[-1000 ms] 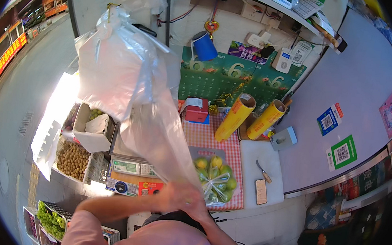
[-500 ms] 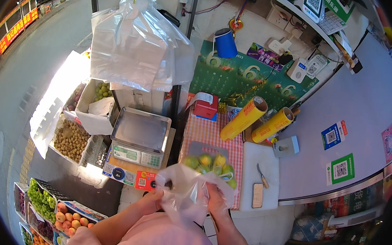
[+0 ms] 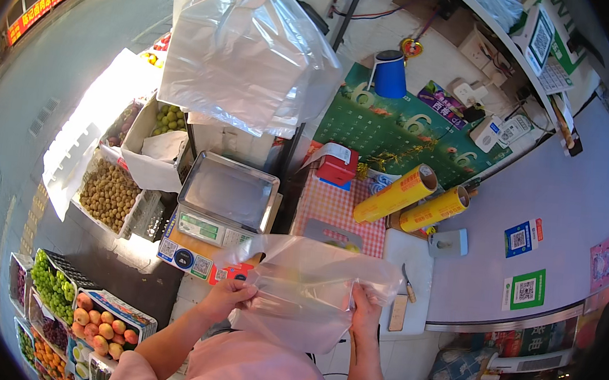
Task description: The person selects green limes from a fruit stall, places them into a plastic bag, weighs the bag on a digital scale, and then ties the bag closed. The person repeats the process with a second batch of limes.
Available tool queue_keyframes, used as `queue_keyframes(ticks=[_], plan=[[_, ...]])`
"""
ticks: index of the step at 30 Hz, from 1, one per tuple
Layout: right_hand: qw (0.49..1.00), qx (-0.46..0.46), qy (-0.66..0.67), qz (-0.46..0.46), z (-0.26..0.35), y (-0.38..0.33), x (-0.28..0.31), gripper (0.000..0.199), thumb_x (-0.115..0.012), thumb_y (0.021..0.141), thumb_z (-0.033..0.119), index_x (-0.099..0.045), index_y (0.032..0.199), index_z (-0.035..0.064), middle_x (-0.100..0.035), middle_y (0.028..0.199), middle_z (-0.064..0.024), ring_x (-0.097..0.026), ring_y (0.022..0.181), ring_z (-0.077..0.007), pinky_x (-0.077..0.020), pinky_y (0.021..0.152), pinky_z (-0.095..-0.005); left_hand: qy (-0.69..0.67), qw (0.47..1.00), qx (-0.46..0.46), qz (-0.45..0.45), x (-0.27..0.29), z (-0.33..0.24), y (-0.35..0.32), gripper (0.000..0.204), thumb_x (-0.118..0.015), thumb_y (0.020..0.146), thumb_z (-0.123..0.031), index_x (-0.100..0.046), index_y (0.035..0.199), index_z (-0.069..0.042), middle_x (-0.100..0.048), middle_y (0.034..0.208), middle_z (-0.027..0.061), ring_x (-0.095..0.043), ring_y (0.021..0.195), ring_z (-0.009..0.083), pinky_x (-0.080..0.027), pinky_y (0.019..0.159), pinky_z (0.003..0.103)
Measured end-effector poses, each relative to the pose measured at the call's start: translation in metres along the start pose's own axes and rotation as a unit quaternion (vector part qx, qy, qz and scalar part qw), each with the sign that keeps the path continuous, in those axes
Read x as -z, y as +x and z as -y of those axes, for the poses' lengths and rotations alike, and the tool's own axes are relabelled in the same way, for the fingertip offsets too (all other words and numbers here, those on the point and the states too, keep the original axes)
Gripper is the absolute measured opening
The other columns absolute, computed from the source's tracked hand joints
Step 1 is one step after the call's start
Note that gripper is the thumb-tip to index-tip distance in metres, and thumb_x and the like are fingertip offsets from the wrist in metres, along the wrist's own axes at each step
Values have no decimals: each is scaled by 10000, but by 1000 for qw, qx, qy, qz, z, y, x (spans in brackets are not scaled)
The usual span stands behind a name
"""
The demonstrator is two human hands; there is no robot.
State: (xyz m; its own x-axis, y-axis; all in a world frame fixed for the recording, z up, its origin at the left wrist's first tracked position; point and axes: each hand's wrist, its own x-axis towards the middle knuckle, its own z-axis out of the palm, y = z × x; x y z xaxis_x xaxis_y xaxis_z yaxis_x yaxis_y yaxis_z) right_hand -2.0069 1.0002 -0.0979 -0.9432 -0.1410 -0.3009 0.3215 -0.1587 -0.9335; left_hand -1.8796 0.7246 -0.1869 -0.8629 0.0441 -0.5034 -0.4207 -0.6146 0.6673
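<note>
Both our hands pinch one clear plastic bag (image 3: 303,284), held up at chest height in front of our pink top: left hand (image 3: 226,295) clenched on the bag's left edge, fingers curled into the film, right hand (image 3: 364,307) gripping the right edge with the thumb over the plastic. Bag is stretched loosely between the two hands, crumpled, see-through; it hangs over the near edge of the counter and partly hides a tray of green-yellow fruit (image 3: 339,245) behind it, so we can't tell whether anything is inside. Just beyond our left hand sits a digital scale (image 3: 225,201) with a steel pan, its front panel facing us. Right of the scale lies a red-checked cloth (image 3: 332,207), with a small red box (image 3: 337,170) at its far end. Two yellow rolls of cling film (image 3: 419,200) lie side by side, tilted, near the green calendar mat (image 3: 396,136). Close to our right hand, a white cutting board (image 3: 414,257) carries a small knife (image 3: 407,282). A bundle of clear bags (image 3: 248,47) hangs overhead, well apart from our hands. Blue cup (image 3: 389,74) stands upside down at the back. Left side: crates of brown round fruit (image 3: 107,193), green grapes (image 3: 53,287) and peaches (image 3: 101,320) at street level below the counter.
</note>
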Motion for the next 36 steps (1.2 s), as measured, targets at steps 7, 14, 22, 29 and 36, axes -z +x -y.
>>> queue_keyframes(ticks=[7,14,22,29,36], plan=[[955,169,-220,-106,-4,14,-20,523,-662,837,18,-462,1320,-6,-535,1204,-119,-523,1112,-175,-459,912,-308,80,980,-67,-171,23,-17,-15,181,-677,906,-174,-656,807,-24,-642,716,32,-562,605,73,-441,536,215],[890,63,-337,300,-52,-10,-122,310,-704,851,88,-621,1145,41,-576,1209,-62,-570,1053,-147,-490,868,-305,40,987,-89,-131,-5,-14,-2,335,-730,873,-270,-568,691,-40,-595,653,23,-524,558,67,-409,474,228],[964,16,-228,138,-81,48,-105,56,-602,915,47,-635,946,15,-656,852,-37,-605,804,-108,-499,754,-254,159,938,-89,-294,79,-6,-1,218,-628,794,-80,-542,595,-57,-562,588,15,-564,533,94,-458,466,267],[957,-1,-274,92,-101,77,-77,306,-689,867,118,-573,1125,1,-646,1053,-95,-621,942,-179,-502,852,-325,-239,821,-175,-488,169,-70,-4,93,-600,867,-140,-603,906,-56,-557,766,0,-517,650,67,-431,593,197],[843,140,-421,303,-105,51,-179,552,-754,789,155,-521,1274,29,-652,1106,-117,-620,1044,-229,-482,903,-357,355,899,-169,-193,39,-77,-19,272,-755,762,-141,-654,1008,-84,-522,598,23,-525,517,147,-440,516,290]])
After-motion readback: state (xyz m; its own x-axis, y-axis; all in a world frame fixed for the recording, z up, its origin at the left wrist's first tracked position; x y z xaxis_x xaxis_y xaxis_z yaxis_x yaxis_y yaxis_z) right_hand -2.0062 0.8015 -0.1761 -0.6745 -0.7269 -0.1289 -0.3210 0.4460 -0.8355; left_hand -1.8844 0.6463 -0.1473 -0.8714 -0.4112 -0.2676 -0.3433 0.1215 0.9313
